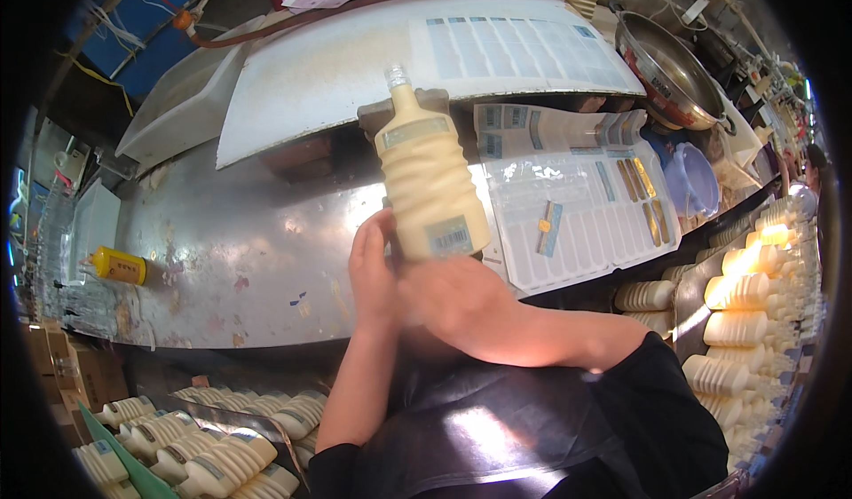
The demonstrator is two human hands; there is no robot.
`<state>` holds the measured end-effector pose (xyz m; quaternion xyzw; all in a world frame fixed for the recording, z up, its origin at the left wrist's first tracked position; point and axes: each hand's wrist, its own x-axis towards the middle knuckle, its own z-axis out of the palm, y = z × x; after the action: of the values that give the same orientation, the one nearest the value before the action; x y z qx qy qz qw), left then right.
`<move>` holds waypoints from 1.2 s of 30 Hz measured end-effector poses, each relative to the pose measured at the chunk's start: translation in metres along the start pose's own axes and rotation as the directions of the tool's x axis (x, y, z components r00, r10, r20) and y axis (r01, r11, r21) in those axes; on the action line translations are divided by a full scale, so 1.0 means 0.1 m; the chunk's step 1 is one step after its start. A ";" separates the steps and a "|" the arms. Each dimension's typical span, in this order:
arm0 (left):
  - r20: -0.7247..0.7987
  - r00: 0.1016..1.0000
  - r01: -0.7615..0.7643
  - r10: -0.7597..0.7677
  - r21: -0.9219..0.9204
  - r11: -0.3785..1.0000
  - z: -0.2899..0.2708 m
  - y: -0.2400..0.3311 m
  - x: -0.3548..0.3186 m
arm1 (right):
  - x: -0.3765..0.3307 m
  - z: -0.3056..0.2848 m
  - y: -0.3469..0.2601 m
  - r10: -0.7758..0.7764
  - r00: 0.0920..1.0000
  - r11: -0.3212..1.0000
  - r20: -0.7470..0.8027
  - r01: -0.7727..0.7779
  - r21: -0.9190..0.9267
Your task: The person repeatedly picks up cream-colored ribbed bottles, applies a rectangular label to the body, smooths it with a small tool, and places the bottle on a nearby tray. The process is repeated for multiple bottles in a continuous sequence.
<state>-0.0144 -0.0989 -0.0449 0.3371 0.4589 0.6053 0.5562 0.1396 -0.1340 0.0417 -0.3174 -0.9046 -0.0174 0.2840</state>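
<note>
A cream-coloured ribbed bottle (435,179) with a clear cap and pale blue-grey labels lies face up, its neck pointing away from me, over a brown rest (377,115). Along its lower left edge, my left hand (373,264) has its fingers stretched out and touching the side. At the base of the bottle is my right hand (457,295), back up, slightly blurred and with its fingers hidden. Right of the bottle, sheets of labels (577,206) lie on the table, with blue and gold strips and a loose strip (548,228) on top.
The metal table (204,259) carries a yellow bottle (120,266) at left. Behind stand a white board (328,64) and a white tub (182,99). A pan (670,68) and a lilac bucket (692,179) are at right. Many cream bottles (737,326) fill racks at both sides.
</note>
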 end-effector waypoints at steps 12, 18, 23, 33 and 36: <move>-0.033 0.972 -0.172 0.232 0.568 0.805 0.39 0.03 -0.12 | -0.13 -0.21 0.25 0.777 0.624 0.607 0.082 -0.778 0.163; -0.035 0.970 -0.188 0.242 0.525 0.830 0.29 -0.08 -0.06 | -0.24 -0.25 0.53 0.817 0.576 0.549 0.028 -0.791 0.271; -0.065 0.945 -0.219 0.319 0.598 0.771 0.29 0.20 0.13 | 0.23 -0.35 0.81 0.807 0.560 0.580 -0.185 -0.694 0.426; 0.014 0.997 -0.076 0.075 0.252 0.965 0.43 0.28 0.93 | 0.67 0.05 1.31 0.815 0.574 0.557 -0.073 -0.745 0.366; 0.053 0.998 -0.056 0.046 0.207 0.977 0.42 0.30 0.90 | 0.58 0.04 1.43 0.860 0.510 0.458 0.024 -0.792 0.405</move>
<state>-0.0005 -0.0013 -0.0117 0.4196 0.4977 0.5595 0.5130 0.1841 0.0142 0.0470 -0.6551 -0.5904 0.2623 0.3918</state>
